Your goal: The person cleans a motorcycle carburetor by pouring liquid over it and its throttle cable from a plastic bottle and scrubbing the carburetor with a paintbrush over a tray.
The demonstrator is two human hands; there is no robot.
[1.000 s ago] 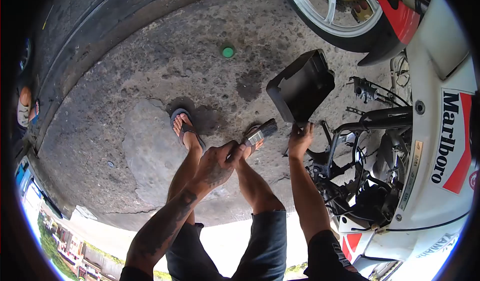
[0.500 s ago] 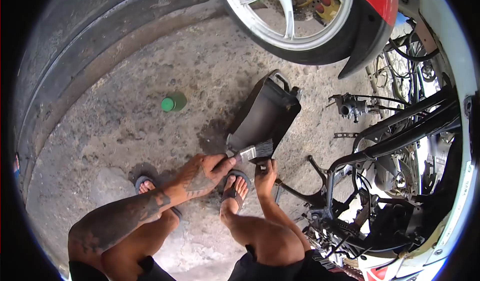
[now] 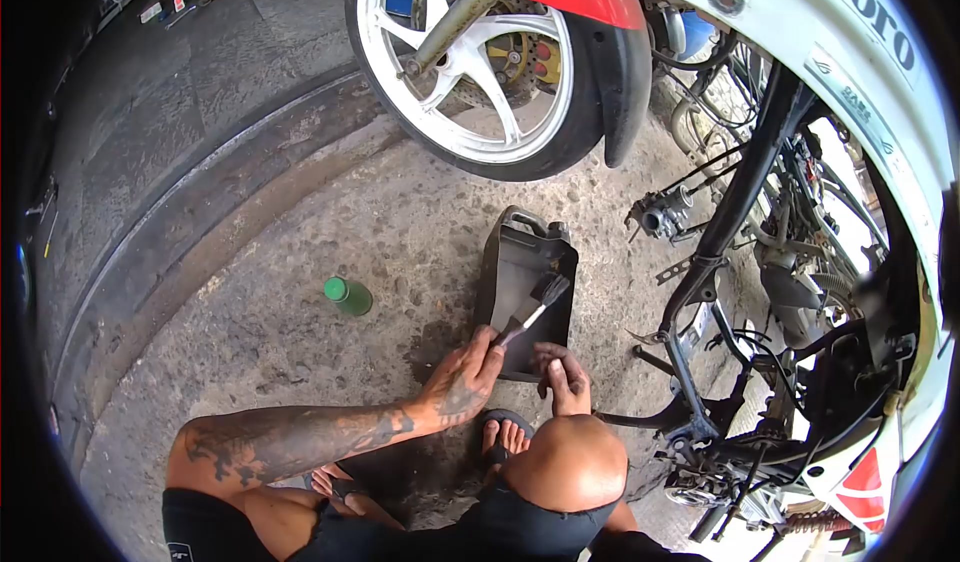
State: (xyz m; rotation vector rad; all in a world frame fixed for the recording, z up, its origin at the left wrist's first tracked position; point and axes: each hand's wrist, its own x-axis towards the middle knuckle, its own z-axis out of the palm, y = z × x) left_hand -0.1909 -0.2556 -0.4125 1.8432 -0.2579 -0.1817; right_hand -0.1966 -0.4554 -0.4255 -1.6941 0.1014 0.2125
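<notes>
My left hand (image 3: 462, 377) is closed round the handle of a paintbrush (image 3: 531, 309). Its dark bristles point up and right over a black plastic jerrycan (image 3: 487, 280) that has been cut open into a tray. The can lies on the ground, its moulded handle and capped spout at the far end. My right hand (image 3: 563, 374) is at the can's near right corner, just beyond my knee. Its fingers are curled, and whatever they hold is too small or hidden to name. Left of the can stands a green-capped bottle (image 3: 348, 296).
A white-spoked motorcycle wheel (image 3: 480, 152) with a red and black mudguard (image 3: 622, 72) is beyond the can. The stripped motorcycle frame (image 3: 745, 177) fills the right side, with a carburettor (image 3: 662, 214) hanging from it. A raised concrete step (image 3: 215, 177) curves along the left.
My view has tilted up, showing more of the wheel and motorcycle. The brush has turned more upright and is now over the tray's inside. My right hand has come away from the bristles.
</notes>
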